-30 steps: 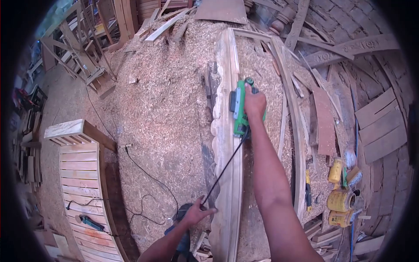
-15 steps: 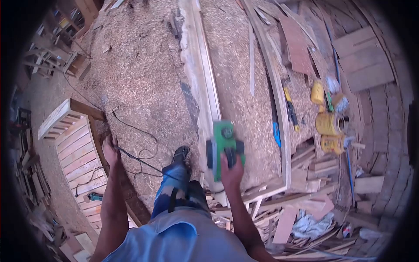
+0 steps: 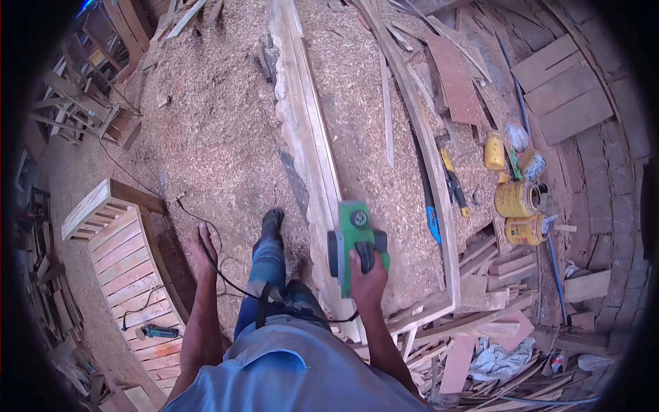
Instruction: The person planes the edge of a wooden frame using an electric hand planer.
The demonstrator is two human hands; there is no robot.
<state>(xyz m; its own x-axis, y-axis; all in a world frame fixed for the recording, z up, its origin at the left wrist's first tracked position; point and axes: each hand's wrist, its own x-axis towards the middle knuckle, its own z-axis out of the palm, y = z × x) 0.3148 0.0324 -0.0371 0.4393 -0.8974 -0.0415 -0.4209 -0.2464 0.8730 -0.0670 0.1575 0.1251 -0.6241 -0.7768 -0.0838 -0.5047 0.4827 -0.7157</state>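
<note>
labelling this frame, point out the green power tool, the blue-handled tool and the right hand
green power tool [image 3: 355, 232]: head view, on its green body
blue-handled tool [image 3: 433, 224]: head view, blue handle
right hand [image 3: 369, 277]: head view, back

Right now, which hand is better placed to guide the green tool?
Likely the right hand: it grips the green tool by the long board, while the left hand is near the cord.

Green planer [image 3: 354, 250] over long, scallop-edged wooden board [image 3: 306, 137]
</note>
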